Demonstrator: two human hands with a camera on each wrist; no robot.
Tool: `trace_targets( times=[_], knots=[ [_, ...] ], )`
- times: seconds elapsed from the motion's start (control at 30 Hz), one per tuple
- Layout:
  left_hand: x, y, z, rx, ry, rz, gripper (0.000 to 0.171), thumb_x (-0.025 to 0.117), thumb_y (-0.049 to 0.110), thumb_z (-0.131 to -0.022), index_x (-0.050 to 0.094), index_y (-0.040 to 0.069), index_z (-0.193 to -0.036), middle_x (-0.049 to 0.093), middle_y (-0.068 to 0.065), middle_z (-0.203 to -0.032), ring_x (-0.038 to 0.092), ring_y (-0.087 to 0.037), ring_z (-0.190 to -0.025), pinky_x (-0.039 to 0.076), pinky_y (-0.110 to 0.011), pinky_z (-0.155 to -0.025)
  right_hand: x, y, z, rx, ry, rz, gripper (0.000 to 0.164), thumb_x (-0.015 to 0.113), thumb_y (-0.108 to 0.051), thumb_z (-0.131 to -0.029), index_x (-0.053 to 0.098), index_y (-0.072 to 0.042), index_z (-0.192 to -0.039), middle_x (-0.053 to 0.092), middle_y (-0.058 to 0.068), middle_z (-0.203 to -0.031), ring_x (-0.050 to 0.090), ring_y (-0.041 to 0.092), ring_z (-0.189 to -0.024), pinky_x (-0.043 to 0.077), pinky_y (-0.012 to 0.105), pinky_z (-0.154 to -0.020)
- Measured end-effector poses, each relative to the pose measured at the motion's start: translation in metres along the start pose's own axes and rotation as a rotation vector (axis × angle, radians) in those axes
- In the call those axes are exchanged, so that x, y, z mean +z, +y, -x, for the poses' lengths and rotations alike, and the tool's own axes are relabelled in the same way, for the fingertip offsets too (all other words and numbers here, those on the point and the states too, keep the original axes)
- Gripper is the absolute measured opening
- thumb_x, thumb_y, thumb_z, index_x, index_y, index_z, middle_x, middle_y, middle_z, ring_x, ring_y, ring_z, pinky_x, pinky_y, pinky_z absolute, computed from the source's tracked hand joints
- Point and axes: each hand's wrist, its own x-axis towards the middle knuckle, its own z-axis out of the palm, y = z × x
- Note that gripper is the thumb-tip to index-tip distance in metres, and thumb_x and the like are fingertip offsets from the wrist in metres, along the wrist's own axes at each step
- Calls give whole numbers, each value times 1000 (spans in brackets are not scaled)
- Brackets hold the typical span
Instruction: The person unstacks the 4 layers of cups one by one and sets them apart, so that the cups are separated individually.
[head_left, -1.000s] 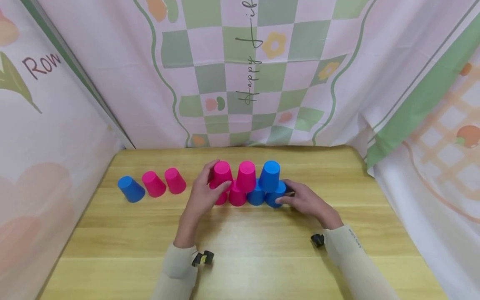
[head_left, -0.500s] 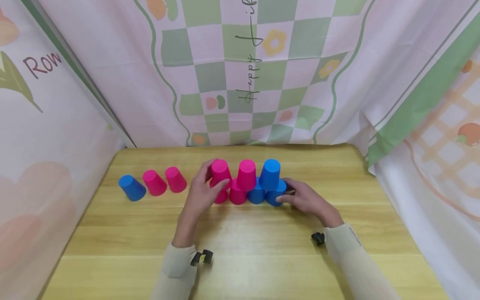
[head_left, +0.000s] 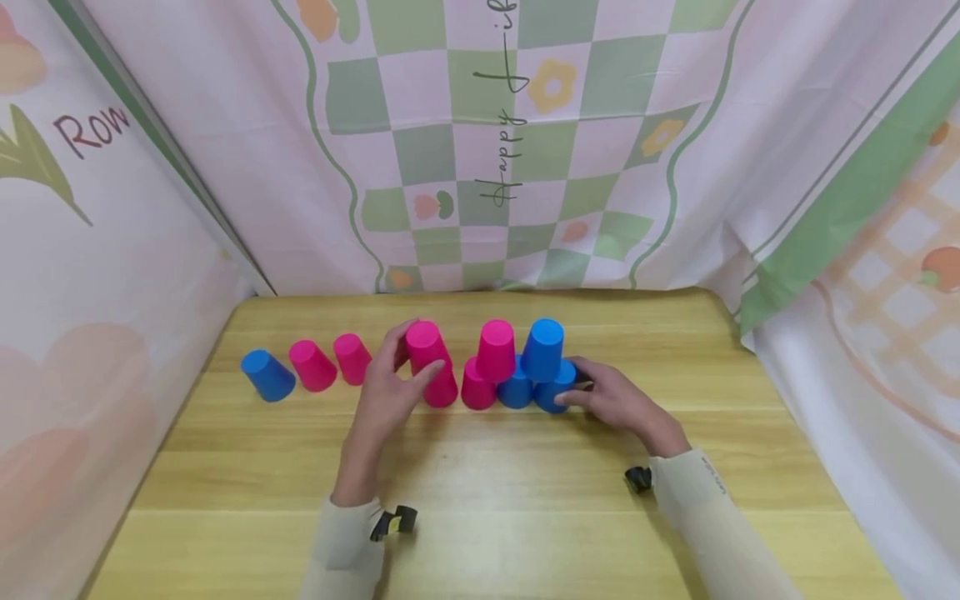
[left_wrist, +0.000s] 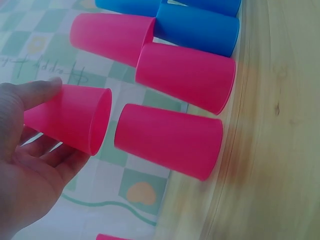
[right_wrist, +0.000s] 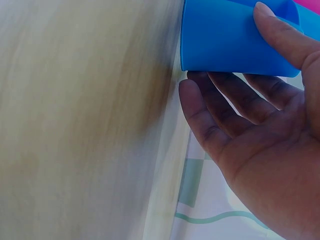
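Note:
My left hand [head_left: 388, 392] grips an upside-down pink cup [head_left: 426, 343] between thumb and fingers. The left wrist view shows a gap between that cup's rim and the base of the end pink cup [left_wrist: 170, 141] on the table. My right hand [head_left: 611, 398] holds the end blue cup [head_left: 552, 396] of the bottom row, thumb on its near side and fingers at its far side. Between the hands, another pink cup [head_left: 496, 350] and a blue cup [head_left: 543, 348] rest on the bottom row, which also has a pink cup [head_left: 477, 390] and a blue cup [head_left: 515, 390].
At the left of the wooden table [head_left: 480, 533] stand a separate blue cup [head_left: 268, 379] and two pink cups, one [head_left: 313, 368] beside the other [head_left: 351, 360]. A patterned curtain [head_left: 480, 167] rises behind the table's back edge. Fabric also hangs on both sides.
My left hand has moved left with the upper pink cup, away from the other upper pink cup. The end pink cup below now shows more fully. My right hand stays put.

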Motion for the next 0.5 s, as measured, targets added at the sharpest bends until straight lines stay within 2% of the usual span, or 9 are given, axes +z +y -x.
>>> trace_targets(
  times=[0.33, 0.5],
  knots=[
    [-14, -7, 8, 25, 62, -3, 70, 83, 19, -93, 49, 17, -153, 61, -2, -140, 60, -27, -133, 48, -53, -115, 0, 1, -1, -9, -6, -8, 62, 75, -43, -97, 54, -17, -150, 66, 11, -139, 62, 35, -126, 53, 60, -107],
    [-21, -9, 12, -24, 81, -19, 72, 82, 21, -93, 46, 18, -156, 60, -3, -142, 57, -28, -136, 47, -55, -116, 0, 1, -1, -11, -3, -7, 62, 75, -43, -97, 54, -17, -149, 66, 10, -139, 62, 34, -126, 53, 60, -107]
  ],
)
